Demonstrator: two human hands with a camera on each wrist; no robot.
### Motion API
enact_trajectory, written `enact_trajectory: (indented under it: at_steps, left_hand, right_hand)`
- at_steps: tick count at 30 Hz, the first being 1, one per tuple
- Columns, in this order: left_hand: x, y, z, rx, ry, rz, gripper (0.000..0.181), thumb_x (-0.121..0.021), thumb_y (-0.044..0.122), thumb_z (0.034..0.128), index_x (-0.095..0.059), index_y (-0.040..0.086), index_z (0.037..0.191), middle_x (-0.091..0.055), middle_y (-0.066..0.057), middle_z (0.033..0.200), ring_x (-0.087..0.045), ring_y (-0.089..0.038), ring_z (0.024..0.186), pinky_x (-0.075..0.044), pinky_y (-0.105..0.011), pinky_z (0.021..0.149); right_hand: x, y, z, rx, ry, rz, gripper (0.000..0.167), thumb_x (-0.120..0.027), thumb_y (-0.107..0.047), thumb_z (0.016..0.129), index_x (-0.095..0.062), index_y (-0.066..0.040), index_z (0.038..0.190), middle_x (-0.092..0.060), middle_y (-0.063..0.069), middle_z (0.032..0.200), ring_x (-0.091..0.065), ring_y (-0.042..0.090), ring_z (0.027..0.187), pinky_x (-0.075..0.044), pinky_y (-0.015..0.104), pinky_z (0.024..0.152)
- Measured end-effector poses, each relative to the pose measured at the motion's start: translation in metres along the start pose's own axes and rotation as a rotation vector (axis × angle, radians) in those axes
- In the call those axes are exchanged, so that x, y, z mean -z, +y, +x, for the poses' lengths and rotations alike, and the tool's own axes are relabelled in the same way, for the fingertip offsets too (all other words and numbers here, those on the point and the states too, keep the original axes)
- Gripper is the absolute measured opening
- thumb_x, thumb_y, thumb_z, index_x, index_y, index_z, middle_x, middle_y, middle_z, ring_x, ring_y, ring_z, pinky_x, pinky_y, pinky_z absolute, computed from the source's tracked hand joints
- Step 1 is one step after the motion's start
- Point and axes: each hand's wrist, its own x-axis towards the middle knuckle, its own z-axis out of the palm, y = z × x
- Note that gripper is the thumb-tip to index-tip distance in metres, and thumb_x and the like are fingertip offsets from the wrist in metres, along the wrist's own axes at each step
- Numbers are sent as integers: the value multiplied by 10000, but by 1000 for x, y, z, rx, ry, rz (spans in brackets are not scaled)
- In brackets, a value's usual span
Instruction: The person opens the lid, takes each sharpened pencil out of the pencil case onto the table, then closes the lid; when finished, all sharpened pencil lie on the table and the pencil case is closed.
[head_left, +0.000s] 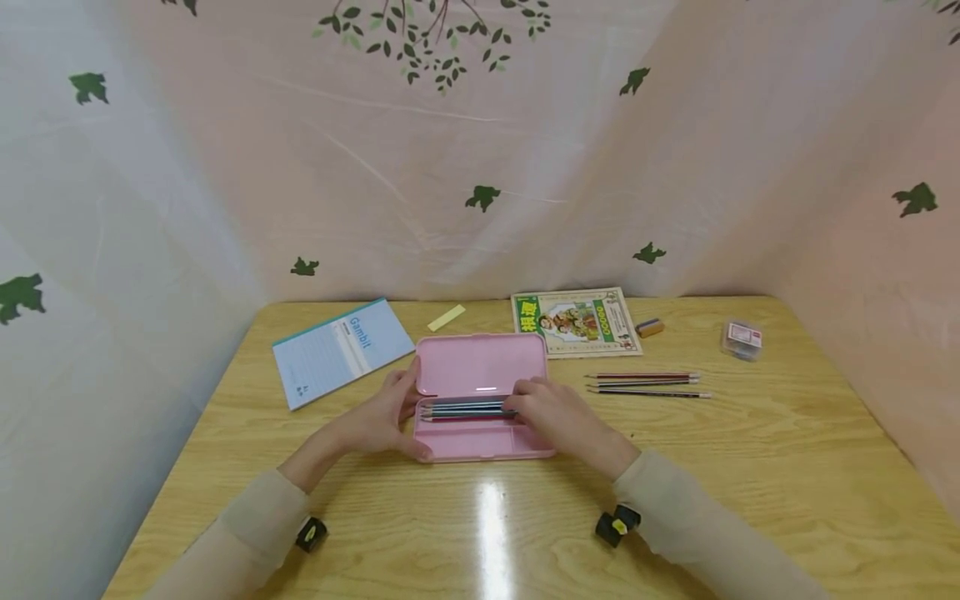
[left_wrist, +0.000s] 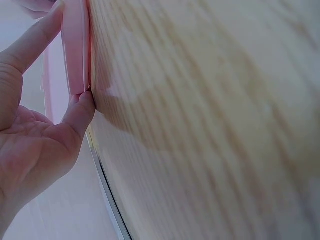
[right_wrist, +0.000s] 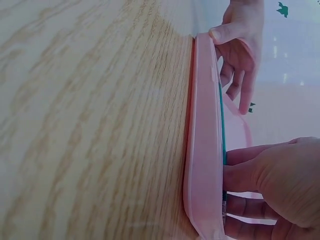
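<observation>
1. Open case on table is gripped at its left end by the widely spread left hand.
2. Pencils inside are pinched by curled right hand.
3. Pencils should be kept level.

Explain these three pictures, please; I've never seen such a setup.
No machine here: each grip is a person's bare hand. The wide picture is from a head camera; the others, from one on each wrist. The left grip holds the left end of an open pink pencil case; the right grip touches pencils inside it, perhaps pinching them. Also on the wooden table lie a blue notebook, yellow strip, illustrated booklet, small orange item, three loose pencils and a clear box.
</observation>
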Motion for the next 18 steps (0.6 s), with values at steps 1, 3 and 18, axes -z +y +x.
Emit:
enact_trajectory:
  at_steps: [1, 3, 18]
  left_hand:
    - [0, 0, 0, 3, 2, 1, 1398, -940, 221, 732, 143, 144, 1614, -111, -170, 1527, -365, -309, 1404, -298, -410, 1193]
    - [0, -1, -1, 7, 5, -5, 1397, -941, 219, 730, 136, 148, 1616, -110, -169, 1529, -379, -314, 1401, -298, -411, 1193]
    - [0, -2, -1, 11, 7, -11, 1422, -955, 206, 708, 138, 125, 1614, -70, -181, 1562, -374, -312, 1419, -308, -383, 1184]
  right_hand:
    - [0, 0, 0, 3, 1, -2, 183, -759, -15, 887, -791, -129, 1027, -686, 22, 932, -642, 156, 823, -576, 282, 714]
    - [1, 0, 0, 6, 4, -8, 194, -763, -15, 883, -787, -126, 1040, -684, 28, 941, -646, 162, 830, -579, 283, 716]
    - [22, 9, -13, -40, 27, 92, 261, -753, 2, 892, -770, -97, 1133, -684, 25, 1008, -655, 162, 911, -590, 301, 787]
